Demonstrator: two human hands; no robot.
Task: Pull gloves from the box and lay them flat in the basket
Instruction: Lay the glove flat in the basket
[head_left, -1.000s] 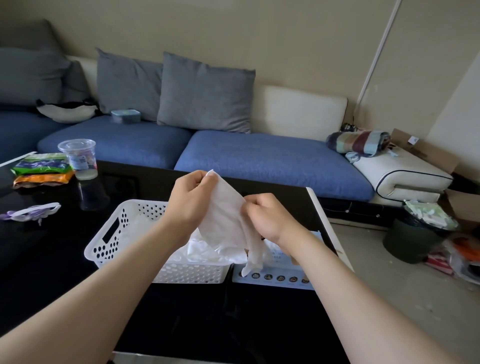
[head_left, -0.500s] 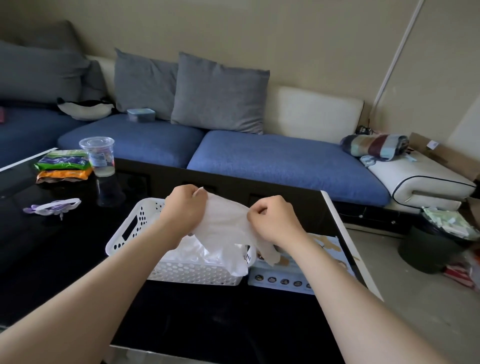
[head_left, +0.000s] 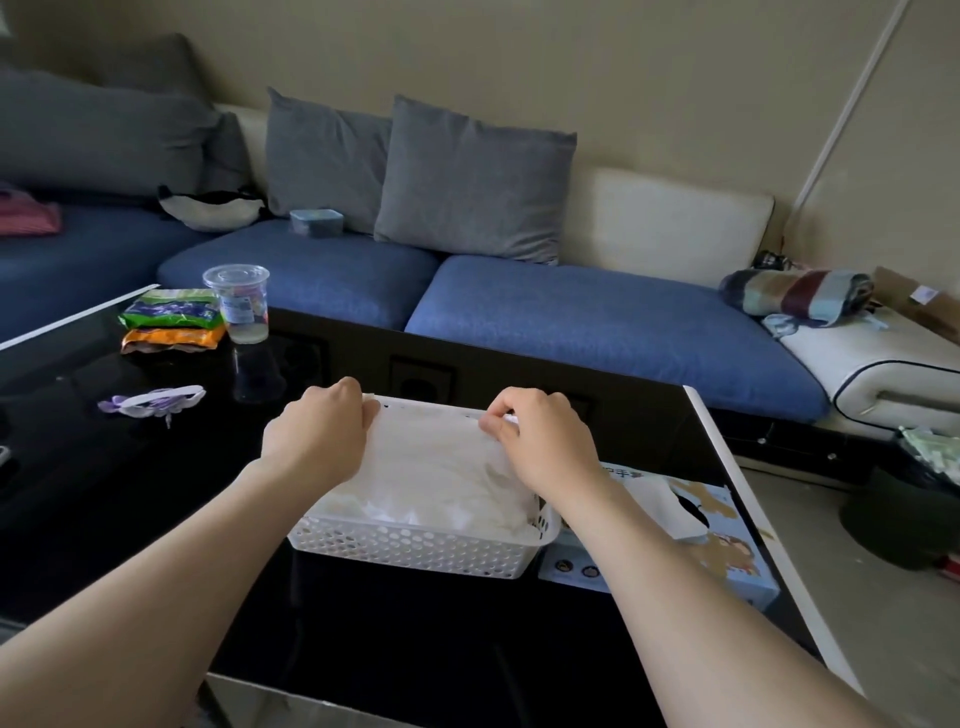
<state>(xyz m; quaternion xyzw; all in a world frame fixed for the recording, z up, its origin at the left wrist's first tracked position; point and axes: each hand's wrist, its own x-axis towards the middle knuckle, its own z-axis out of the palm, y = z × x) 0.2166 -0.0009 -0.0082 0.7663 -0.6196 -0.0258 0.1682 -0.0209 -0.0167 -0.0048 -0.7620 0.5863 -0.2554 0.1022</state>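
Note:
A thin translucent white glove (head_left: 431, 457) is stretched flat across the top of the white perforated basket (head_left: 415, 551) on the black table. My left hand (head_left: 317, 436) pinches its far left corner at the basket's back rim. Its far right corner is pinched by my right hand (head_left: 540, 441). More crumpled white gloves lie in the basket underneath. The glove box (head_left: 691, 540), light blue with a cartoon print and a dark slot on top, lies just right of the basket, partly hidden behind my right forearm.
On the black glass table (head_left: 156, 493) stand a clear plastic cup (head_left: 240, 304), green and orange snack packs (head_left: 171, 322) and a purple-white item (head_left: 153, 402) at the left. A blue sofa (head_left: 597, 322) runs behind. A dark bin (head_left: 914, 499) stands on the floor at the right.
Both hands have moved down and apart, spreading the glove from a held-up bunch into a flat sheet over the basket. The view has shifted closer and leftward.

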